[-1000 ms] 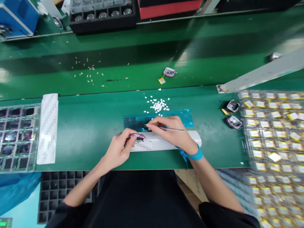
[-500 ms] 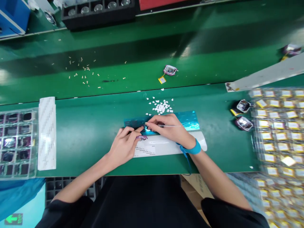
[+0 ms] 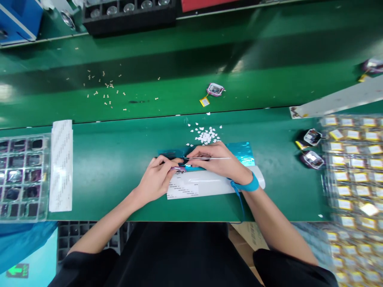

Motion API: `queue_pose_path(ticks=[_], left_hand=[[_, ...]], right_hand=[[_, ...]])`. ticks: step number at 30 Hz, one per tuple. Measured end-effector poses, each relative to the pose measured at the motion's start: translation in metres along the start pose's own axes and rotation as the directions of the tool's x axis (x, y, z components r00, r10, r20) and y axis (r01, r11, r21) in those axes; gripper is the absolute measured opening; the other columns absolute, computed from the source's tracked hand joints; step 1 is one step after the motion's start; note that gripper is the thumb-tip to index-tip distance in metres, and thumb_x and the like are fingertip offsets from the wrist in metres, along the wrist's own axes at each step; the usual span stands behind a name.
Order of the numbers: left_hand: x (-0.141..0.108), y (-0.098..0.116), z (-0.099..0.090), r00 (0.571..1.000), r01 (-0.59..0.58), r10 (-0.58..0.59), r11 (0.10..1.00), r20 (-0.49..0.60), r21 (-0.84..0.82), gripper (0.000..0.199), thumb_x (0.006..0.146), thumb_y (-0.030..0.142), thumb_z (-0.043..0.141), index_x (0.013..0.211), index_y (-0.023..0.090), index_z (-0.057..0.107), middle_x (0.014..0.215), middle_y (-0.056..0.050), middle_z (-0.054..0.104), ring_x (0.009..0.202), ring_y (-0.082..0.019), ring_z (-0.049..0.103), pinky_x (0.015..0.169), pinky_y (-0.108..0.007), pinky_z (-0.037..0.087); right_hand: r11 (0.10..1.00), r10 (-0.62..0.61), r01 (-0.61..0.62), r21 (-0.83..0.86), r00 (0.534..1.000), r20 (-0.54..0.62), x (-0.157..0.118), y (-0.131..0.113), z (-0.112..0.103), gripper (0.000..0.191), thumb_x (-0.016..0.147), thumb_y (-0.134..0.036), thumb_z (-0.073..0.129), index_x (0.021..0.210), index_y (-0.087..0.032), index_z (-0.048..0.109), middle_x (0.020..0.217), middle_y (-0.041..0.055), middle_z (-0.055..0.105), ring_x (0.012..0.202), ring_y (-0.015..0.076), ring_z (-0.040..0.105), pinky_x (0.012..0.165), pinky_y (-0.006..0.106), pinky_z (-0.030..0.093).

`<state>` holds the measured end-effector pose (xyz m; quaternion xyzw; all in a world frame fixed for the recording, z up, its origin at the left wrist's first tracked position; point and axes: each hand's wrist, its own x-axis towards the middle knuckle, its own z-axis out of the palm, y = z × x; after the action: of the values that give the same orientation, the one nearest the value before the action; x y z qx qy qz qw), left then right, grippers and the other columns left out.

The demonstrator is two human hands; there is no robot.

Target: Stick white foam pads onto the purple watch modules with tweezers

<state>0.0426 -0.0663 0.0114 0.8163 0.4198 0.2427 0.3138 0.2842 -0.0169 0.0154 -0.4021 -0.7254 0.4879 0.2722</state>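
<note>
My left hand (image 3: 157, 176) is closed on a small purple-edged part (image 3: 178, 170), mostly hidden by the fingers. My right hand (image 3: 217, 161) pinches thin metal tweezers (image 3: 220, 158), whose tip points toward my left fingertips. Both hands rest over a shiny blue film strip (image 3: 242, 153) and the white backing sheet (image 3: 206, 185) in front of it. Just behind my right hand lies a pile of small white pieces (image 3: 206, 136). A blue band (image 3: 253, 183) circles my right wrist.
Trays of yellow-and-white parts (image 3: 357, 167) fill the right side, with two open devices (image 3: 312, 158) beside them. At left are a clear tray (image 3: 25, 177) and white sheets (image 3: 62, 167). Another open device (image 3: 215, 89) with its yellow battery lies farther back.
The whole view has shifted slightly, moving the scene's right side rightward. The tweezers lie at a slightly different angle near my left fingertips; both hands keep their holds.
</note>
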Motion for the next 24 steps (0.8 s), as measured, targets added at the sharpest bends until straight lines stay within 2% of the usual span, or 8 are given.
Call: queue_pose_path(ticks=[3,7,10,18,22,24], left_hand=[[0.001,-0.001,0.0,1.0,-0.001,0.001,1.0,0.002,0.001,0.019,0.106,0.017,0.043,0.111,0.019,0.06,0.122,-0.009,0.076,0.097,-0.024,0.06,0.079,-0.037,0.039],[0.001,-0.003,-0.001,1.0,-0.009,0.009,1.0,0.021,0.001,0.019,0.105,0.017,0.043,0.111,0.019,0.061,0.12,-0.009,0.076,0.095,-0.024,0.06,0.078,-0.037,0.039],[0.001,-0.004,-0.001,1.0,0.0,0.0,1.0,0.031,-0.001,0.02,0.105,0.017,0.042,0.111,0.019,0.062,0.117,-0.009,0.077,0.095,-0.024,0.06,0.078,-0.037,0.038],[0.004,-0.006,0.0,1.0,-0.02,0.02,1.0,0.006,0.005,0.021,0.106,0.018,0.042,0.11,0.019,0.062,0.114,-0.009,0.076,0.092,-0.023,0.061,0.08,-0.036,0.04],[0.002,-0.001,-0.004,0.998,-0.056,0.057,0.998,-0.015,0.039,0.022,0.105,0.017,0.043,0.111,0.02,0.064,0.115,-0.01,0.077,0.093,-0.023,0.062,0.081,-0.037,0.042],[-0.001,0.007,-0.008,0.987,-0.14,0.14,0.99,-0.072,0.012,0.021,0.104,0.018,0.044,0.111,0.022,0.064,0.117,-0.01,0.077,0.098,-0.024,0.063,0.087,-0.04,0.044]], right_hand=[[1.0,0.001,-0.001,0.006,0.999,-0.037,0.0,0.003,0.004,0.013,0.091,-0.033,0.074,0.09,-0.021,0.077,0.07,-0.0016,0.076,0.054,0.0115,0.065,0.052,0.023,0.05],[0.997,-0.074,0.073,-0.013,0.997,-0.037,0.002,0.003,0.005,0.012,0.094,-0.029,0.071,0.089,-0.021,0.077,0.072,-0.0011,0.077,0.058,0.0117,0.067,0.055,0.023,0.05],[0.995,-0.097,0.095,-0.043,0.994,-0.041,0.002,0.003,0.005,0.015,0.094,-0.031,0.069,0.087,-0.021,0.077,0.071,-0.0011,0.076,0.054,0.0112,0.064,0.053,0.023,0.049],[0.961,-0.247,0.23,-0.155,0.964,-0.101,0.001,-0.001,0.012,0.018,0.099,-0.028,0.062,0.093,-0.02,0.076,0.081,0.0033,0.078,0.064,0.0138,0.07,0.058,0.025,0.052],[0.962,-0.246,0.215,-0.17,0.951,-0.186,0.002,-0.009,0.011,0.016,0.098,-0.031,0.065,0.094,-0.021,0.078,0.085,0.0031,0.08,0.067,0.0152,0.073,0.061,0.026,0.056],[0.971,-0.22,0.183,-0.155,0.938,-0.268,0.0,-0.014,0.009,0.014,0.096,-0.031,0.068,0.096,-0.023,0.079,0.09,0.0033,0.081,0.075,0.0175,0.076,0.068,0.028,0.06]])
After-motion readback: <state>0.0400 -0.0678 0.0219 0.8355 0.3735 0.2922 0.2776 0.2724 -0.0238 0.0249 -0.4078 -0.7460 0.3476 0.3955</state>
